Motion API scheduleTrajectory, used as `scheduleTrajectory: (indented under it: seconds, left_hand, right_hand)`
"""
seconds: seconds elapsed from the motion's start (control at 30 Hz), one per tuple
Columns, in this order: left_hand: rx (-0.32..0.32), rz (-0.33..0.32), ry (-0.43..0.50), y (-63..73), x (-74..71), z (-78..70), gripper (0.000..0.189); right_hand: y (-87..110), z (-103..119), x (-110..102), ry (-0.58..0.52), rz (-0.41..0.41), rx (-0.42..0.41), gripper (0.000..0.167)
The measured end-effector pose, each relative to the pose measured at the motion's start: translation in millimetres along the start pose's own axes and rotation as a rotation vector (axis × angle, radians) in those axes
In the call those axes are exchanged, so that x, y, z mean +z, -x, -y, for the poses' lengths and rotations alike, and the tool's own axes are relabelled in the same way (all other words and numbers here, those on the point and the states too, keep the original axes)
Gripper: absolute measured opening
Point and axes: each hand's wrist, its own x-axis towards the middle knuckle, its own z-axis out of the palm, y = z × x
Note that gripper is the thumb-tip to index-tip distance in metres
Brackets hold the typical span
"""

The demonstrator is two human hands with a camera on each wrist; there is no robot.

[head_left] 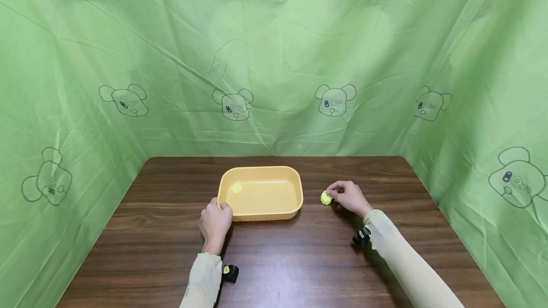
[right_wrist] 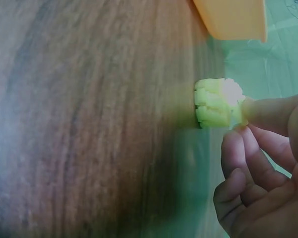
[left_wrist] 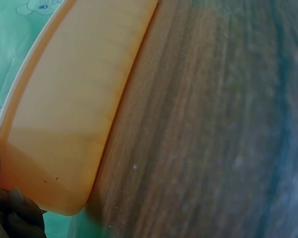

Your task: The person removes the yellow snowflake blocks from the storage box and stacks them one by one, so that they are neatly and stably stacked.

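Note:
My left hand [head_left: 215, 221] grips the front left corner of a yellow plastic tray [head_left: 261, 216], thumb over the rim. In the left wrist view the fingers [left_wrist: 21, 210] curl at the tray's [left_wrist: 54, 134] corner, partly cut off by the frame edge. To the right of the tray, my right hand [head_left: 350, 197] pinches a small yellow-green ribbed piece [head_left: 326, 197] between thumb and fingertips. Seen from the right wrist, this ribbed piece [right_wrist: 213, 103] has a paler bumpy top and sits at or just above the tabletop. Inside the tray lies a similar yellow piece [head_left: 236, 187], near its left end.
Everything stands on a dark brown wood-grain table [head_left: 291, 260]. Green cloth [head_left: 282, 127] with printed bear heads hangs behind and at both sides of it. A black wrist camera [head_left: 230, 273] is strapped to the left wrist, another camera [head_left: 362, 236] to the right.

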Motion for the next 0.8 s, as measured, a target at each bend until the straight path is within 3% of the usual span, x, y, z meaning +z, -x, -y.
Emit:
scheduleTrajectory:
  seconds: [0.33, 0.8]
  left_hand:
    - [0.008, -0.003, 0.007, -2.5, -0.2, -0.9, 0.033]
    - [0.008, 0.008, -0.003, -7.9, -0.9, -0.2, 0.033]
  right_hand:
    - [0.6, -0.3, 4.8, 0.150, -0.052, -0.086, 0.012]
    - [-1.0, 6.1, 7.3, 0.163, -0.036, -0.058, 0.014]
